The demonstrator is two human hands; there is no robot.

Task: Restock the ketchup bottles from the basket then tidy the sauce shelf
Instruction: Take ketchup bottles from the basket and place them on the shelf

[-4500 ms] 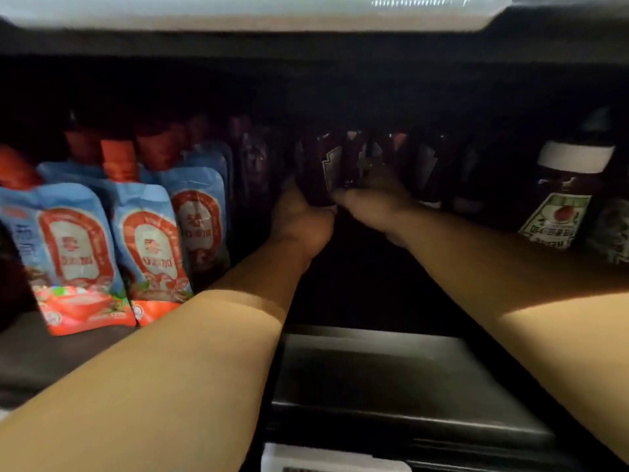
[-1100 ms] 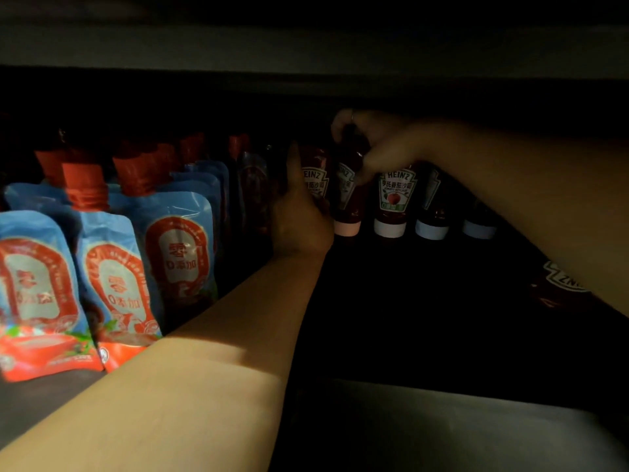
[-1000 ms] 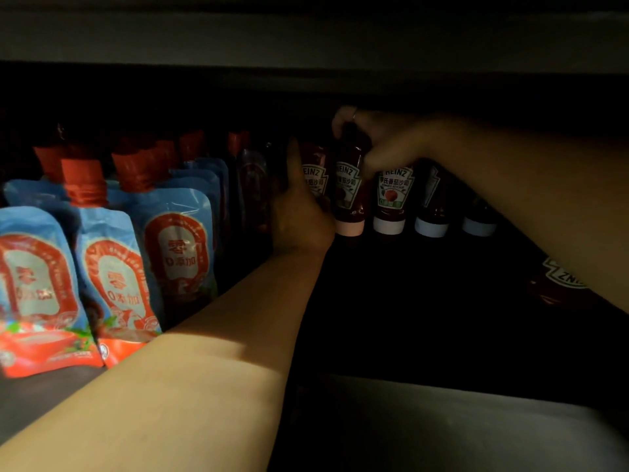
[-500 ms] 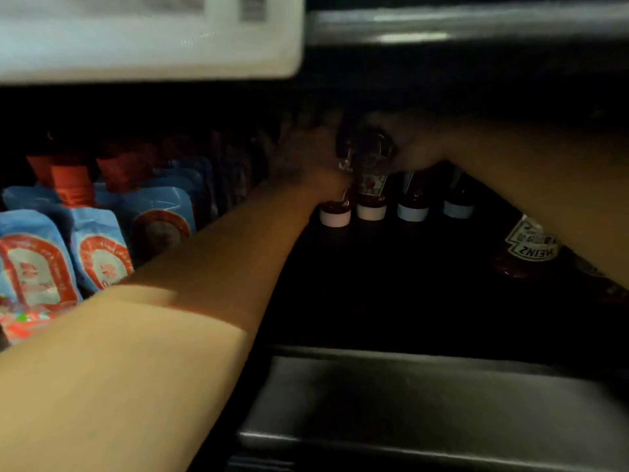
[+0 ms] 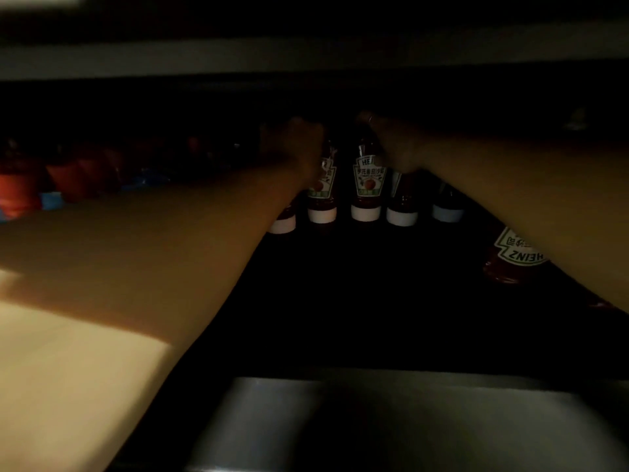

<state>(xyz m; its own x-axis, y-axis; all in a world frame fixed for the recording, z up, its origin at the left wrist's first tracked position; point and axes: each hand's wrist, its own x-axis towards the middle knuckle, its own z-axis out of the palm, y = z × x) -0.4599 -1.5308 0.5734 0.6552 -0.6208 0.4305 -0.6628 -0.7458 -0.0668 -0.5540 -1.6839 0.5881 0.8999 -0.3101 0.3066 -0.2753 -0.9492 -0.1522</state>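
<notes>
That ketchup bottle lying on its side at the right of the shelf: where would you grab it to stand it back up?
Probably around its labelled middle. The fallen ketchup bottle lies on its side apart from the standing row, label facing the shelf front, its far end hidden behind the right forearm. Coming from the front and above, fingers can wrap the rounded body. A grip there should let it be stood on its cap.

Both arms outstretched; left hand and right hand dim, grip unclear.

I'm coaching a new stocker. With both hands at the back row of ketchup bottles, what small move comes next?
Probably free the right hand and reach for the lone ketchup bottle at the right, whose label reads inverted unlike the back row, to stand it in line.
</notes>
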